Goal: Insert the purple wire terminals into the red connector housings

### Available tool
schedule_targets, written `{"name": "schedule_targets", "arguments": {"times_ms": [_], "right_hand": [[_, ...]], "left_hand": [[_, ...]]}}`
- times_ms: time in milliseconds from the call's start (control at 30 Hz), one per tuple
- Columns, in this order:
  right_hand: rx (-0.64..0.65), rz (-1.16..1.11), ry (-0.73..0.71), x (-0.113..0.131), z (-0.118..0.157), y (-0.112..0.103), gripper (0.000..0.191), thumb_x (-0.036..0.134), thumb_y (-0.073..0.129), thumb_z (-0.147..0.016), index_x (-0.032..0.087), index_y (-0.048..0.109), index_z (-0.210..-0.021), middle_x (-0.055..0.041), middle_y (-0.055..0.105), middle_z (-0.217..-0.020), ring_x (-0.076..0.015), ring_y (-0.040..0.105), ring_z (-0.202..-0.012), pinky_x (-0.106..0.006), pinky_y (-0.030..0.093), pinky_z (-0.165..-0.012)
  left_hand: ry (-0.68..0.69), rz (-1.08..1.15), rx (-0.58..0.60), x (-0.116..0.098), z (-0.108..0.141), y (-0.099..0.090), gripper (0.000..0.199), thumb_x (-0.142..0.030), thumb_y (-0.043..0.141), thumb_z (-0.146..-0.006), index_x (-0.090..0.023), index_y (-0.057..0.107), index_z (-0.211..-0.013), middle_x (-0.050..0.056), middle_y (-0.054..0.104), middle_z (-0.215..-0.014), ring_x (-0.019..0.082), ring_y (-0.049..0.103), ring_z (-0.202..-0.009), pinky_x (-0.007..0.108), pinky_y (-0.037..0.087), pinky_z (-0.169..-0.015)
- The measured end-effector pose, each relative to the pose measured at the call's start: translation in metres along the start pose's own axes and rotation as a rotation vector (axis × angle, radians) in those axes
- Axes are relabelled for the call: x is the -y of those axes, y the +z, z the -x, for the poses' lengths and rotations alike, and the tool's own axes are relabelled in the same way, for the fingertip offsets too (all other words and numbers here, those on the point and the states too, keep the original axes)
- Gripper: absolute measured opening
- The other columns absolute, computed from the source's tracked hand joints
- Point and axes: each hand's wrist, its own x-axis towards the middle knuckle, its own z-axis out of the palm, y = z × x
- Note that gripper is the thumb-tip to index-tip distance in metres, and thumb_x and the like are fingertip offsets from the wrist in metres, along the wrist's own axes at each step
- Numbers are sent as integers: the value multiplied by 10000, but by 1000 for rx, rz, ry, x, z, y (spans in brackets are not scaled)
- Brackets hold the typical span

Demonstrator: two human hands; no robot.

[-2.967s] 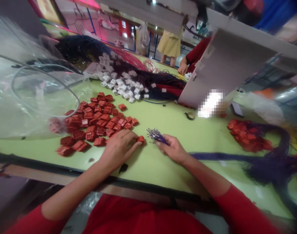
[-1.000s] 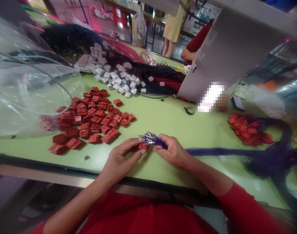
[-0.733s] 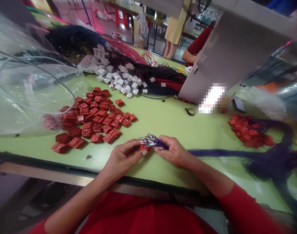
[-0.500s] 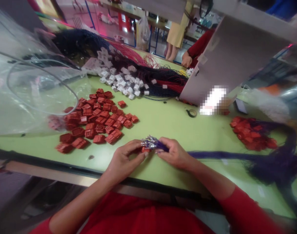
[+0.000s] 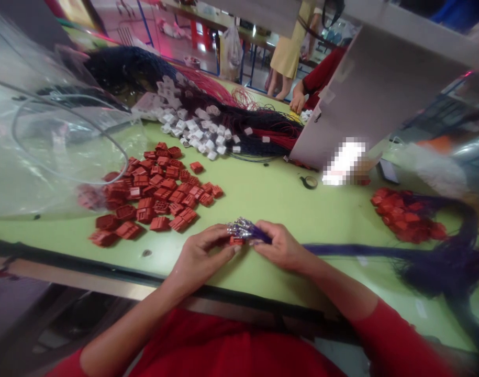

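Note:
My left hand [image 5: 203, 256] pinches a red connector housing [image 5: 236, 241] between thumb and fingers, near the front edge of the green table [image 5: 270, 193]. Closed around a bundle of purple wires [image 5: 262, 234] is my right hand [image 5: 280, 246]. The bundle's silvery metal terminals [image 5: 241, 228] fan out just above the housing, close to my left fingertips. From my right hand the wires run right along the table to a purple heap [image 5: 439, 267]. Loose red housings [image 5: 160, 193] lie piled to the left of my hands.
Behind are white connectors [image 5: 200, 131] on dark and red wires. A plastic bag [image 5: 58, 157] covers the left side. A tape roll [image 5: 310, 182], a grey panel [image 5: 365, 94], a phone [image 5: 388, 171] and red connectors [image 5: 404, 214] lie rightward. Another person's hand [image 5: 298, 99] shows beyond the panel.
My hands have barely moved; the red housing shows slightly more under the terminals. Beyond the panel, the other person's hand has shifted slightly left and down.

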Motion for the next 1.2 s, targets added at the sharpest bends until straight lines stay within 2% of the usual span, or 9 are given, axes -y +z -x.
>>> {"name": "schedule_targets", "arguments": {"times_ms": [267, 400, 567, 667, 833, 933, 1033, 1100, 1200], "right_hand": [[13, 28, -5, -8, -1, 3, 28, 195, 581, -816, 185, 556, -808, 36, 483, -703, -123, 421, -650, -263, 345, -622], [-61, 49, -91, -10, -5, 2, 167, 291, 624, -874, 180, 566, -763, 17, 493, -724, -132, 443, -683, -269, 366, -644], [-137, -46, -80, -11, -9, 1, 216, 381, 667, -878, 172, 642, -834, -2, 558, -745, -129, 474, -669, -268, 381, -635], [-94, -129, 24, -13, -9, 2, 258, 421, 652, -897, 168, 652, -849, -8, 615, -718, -113, 471, -605, -265, 381, -601], [-70, -175, 43, -18, -9, 2, 295, 445, 646, -904, 156, 660, -847, -25, 659, -721, -105, 496, -594, -271, 408, -614], [-72, -186, 76, -16, -10, 2, 286, 437, 679, -867, 153, 657, -841, -17, 654, -715, -101, 499, -592, -262, 399, -601], [-94, -202, 96, -12, -9, 2, 275, 428, 696, -839, 160, 635, -833, 12, 612, -673, -97, 484, -573, -254, 380, -578], [-116, -196, 93, -9, -9, 2, 254, 407, 694, -834, 166, 618, -818, 31, 574, -646, -93, 463, -562, -249, 362, -566], [-148, -179, 88, -5, -8, 2, 227, 376, 685, -828, 171, 598, -780, 43, 534, -627, -89, 432, -556, -244, 338, -553]], "left_hand": [[7, -91, 57, -1, 1, 5, 169, -250, 740, -820, -172, 791, -961, 91, 768, -1000, 210, 732, -882, 308, 616, -794], [76, -253, 109, 0, 7, -4, 211, -275, 684, -886, -188, 767, -1060, 93, 764, -1028, 202, 726, -887, 312, 601, -792], [383, -832, -162, 8, 8, -42, 288, -348, 671, -911, -155, 718, -1120, 141, 725, -1092, 289, 674, -1019, 450, 539, -923], [384, -1158, -278, 12, -1, -63, 322, -378, 612, -942, -121, 710, -1109, 185, 706, -1105, 357, 635, -1024, 520, 498, -916], [317, -1359, -242, 13, -18, -72, 294, -379, 560, -962, -161, 743, -1035, 161, 729, -989, 385, 602, -962, 524, 475, -835], [324, -1306, -214, 10, -22, -70, 259, -327, 541, -960, -173, 746, -999, 147, 743, -947, 365, 615, -922, 516, 470, -827], [296, -997, -147, 5, -19, -64, 290, -352, 566, -948, -161, 715, -1108, 141, 734, -1035, 280, 643, -829, 451, 510, -802], [165, -654, -53, 1, -13, -57, 344, -401, 606, -933, -168, 685, -1174, 117, 729, -1031, 197, 640, -696, 354, 533, -688], [-129, -208, 123, -4, -4, -41, 409, -457, 661, -901, -163, 676, -1185, 42, 707, -749, 146, 609, -556, 243, 468, -502]]}}
